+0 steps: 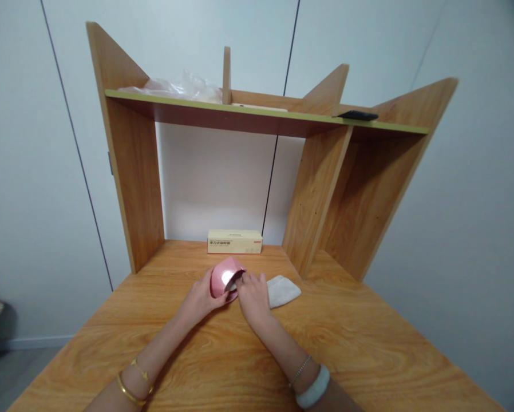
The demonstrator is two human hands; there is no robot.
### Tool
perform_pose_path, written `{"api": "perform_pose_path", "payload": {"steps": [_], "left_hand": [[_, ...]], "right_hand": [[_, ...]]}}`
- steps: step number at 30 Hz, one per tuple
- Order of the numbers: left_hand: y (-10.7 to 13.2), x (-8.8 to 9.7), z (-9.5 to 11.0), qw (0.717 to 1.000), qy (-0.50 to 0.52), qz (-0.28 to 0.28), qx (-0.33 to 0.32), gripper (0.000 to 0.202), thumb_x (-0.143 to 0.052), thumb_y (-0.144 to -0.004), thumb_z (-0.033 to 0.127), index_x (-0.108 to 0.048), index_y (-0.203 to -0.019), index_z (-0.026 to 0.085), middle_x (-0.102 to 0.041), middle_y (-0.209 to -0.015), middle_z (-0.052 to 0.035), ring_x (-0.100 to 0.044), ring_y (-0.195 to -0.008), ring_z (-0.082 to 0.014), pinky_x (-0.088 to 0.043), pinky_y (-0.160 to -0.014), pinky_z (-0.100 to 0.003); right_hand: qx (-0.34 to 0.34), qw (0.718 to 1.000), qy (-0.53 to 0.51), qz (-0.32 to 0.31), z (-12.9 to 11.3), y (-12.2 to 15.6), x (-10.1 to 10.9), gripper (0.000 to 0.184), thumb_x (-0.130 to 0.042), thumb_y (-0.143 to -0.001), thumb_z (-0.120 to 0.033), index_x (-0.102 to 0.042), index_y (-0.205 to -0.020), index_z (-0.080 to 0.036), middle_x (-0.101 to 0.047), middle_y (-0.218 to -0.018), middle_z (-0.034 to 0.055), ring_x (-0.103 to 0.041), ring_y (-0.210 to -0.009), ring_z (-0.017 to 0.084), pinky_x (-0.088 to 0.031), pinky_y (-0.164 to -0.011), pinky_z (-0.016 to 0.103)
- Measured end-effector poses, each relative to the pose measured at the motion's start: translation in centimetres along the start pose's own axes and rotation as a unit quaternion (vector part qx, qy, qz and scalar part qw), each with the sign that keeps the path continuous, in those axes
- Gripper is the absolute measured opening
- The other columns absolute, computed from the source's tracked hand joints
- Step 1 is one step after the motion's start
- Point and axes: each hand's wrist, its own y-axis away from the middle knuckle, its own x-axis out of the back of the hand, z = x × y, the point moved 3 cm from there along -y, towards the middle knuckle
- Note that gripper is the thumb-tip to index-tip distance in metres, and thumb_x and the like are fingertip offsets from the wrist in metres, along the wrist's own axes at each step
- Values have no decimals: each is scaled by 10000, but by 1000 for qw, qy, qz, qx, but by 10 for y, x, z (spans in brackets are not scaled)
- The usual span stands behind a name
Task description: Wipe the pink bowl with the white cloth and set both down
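My left hand [203, 296] is wrapped round a glossy pink rounded object [225, 273] with a dark opening turned to the right; its exact kind does not show. It is tilted, held just over the desk. My right hand [253, 294] has its fingers curled at that opening, the tips partly inside. A bit of something pale shows by these fingertips, too small to name. Beside the right hand, a folded white cloth [283, 290] lies on the desk, partly behind the hand.
A long cream box [234, 242] with printed lettering stands at the back of the wooden desk [222, 366]. Over it rises a wooden shelf unit [226, 118] with upright dividers [315, 200]. A clear plastic bag [182, 87] and a flat black item [358, 115] lie on the shelf.
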Motion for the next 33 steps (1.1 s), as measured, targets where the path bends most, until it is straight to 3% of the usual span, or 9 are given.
{"api": "perform_pose_path", "payload": {"steps": [6,9,13,16,19,23,30,33], "left_hand": [[0,-2,-4,1000,9,4,8,608,-601,-643,382,-414,-1166,134,-619,-997,-111,-596,-879,-251,-451,-733,-323],[0,-3,-6,1000,16,11,10,605,-600,-645,388,-411,-1163,140,-616,-1003,-110,-596,-883,-247,-453,-736,-321],[1,-4,-6,1000,11,21,16,612,-607,-637,393,-418,-1158,132,-623,-978,-112,-603,-855,-243,-458,-718,-317],[2,-4,-6,999,10,25,24,607,-602,-641,396,-424,-1156,130,-626,-966,-112,-603,-849,-242,-460,-706,-317],[2,-4,-6,999,13,26,36,607,-605,-638,400,-426,-1154,135,-631,-948,-105,-603,-835,-239,-460,-695,-315],[2,-2,-5,999,28,17,34,613,-606,-638,398,-421,-1159,133,-628,-959,-106,-599,-851,-245,-456,-707,-320],[4,-2,-1,997,40,33,58,616,-626,-611,389,-454,-1137,118,-629,-966,-122,-601,-853,-248,-465,-714,-326],[4,-3,0,996,35,48,73,571,-608,-624,376,-473,-1106,100,-630,-956,-127,-604,-837,-241,-466,-710,-321]], "right_hand": [[46,994,-95,-1,-3,11,-3,190,-476,-782,-222,-600,-922,-255,-606,-1001,33,-481,-939,192,-241,-710,317],[-3,991,-129,47,3,13,6,185,-481,-785,-306,-574,-943,-277,-627,-943,-3,-506,-876,175,-244,-718,307],[-102,984,-116,89,18,10,17,225,-370,-851,-340,-553,-876,-211,-649,-844,25,-555,-812,172,-273,-723,300],[-151,984,-91,25,26,8,15,308,-304,-871,-389,-541,-935,-203,-664,-795,50,-596,-748,186,-305,-663,290],[-163,983,-76,-45,30,9,10,350,-388,-817,-454,-543,-1010,-207,-674,-833,75,-611,-780,217,-322,-635,289],[-139,983,-79,-86,30,9,6,238,-510,-738,-409,-618,-863,-237,-683,-827,67,-610,-806,238,-325,-672,308],[-135,988,-46,59,31,6,13,209,-418,-820,-292,-536,-949,-178,-658,-863,107,-578,-870,234,-287,-765,342],[-171,978,-103,66,33,6,6,388,-475,-766,-385,-449,-1069,-143,-643,-924,124,-570,-910,245,-306,-763,335]]}}
